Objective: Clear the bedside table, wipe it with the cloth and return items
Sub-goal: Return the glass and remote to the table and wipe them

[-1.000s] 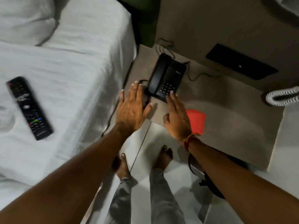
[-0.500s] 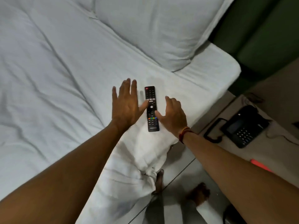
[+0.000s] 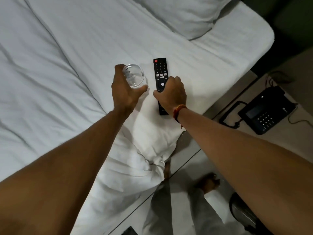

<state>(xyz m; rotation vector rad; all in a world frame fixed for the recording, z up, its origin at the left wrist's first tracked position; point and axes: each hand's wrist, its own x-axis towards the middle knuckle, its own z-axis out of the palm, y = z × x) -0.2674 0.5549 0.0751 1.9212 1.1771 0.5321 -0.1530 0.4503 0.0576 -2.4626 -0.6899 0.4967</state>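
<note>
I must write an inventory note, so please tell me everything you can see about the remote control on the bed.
The remote control is a long, slim black bar, apparently plastic, lying face up and flat on the white bedsheet. A red button sits at its far end, then rows of small keys, some pale buttons and a round white one. The right hand closes over its middle and near half, thumb on its left edge; the near tip shows beside the wrist. It is apart from the clear glass to its left.

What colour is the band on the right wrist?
Red-orange thread band, seen in the head view.
</note>
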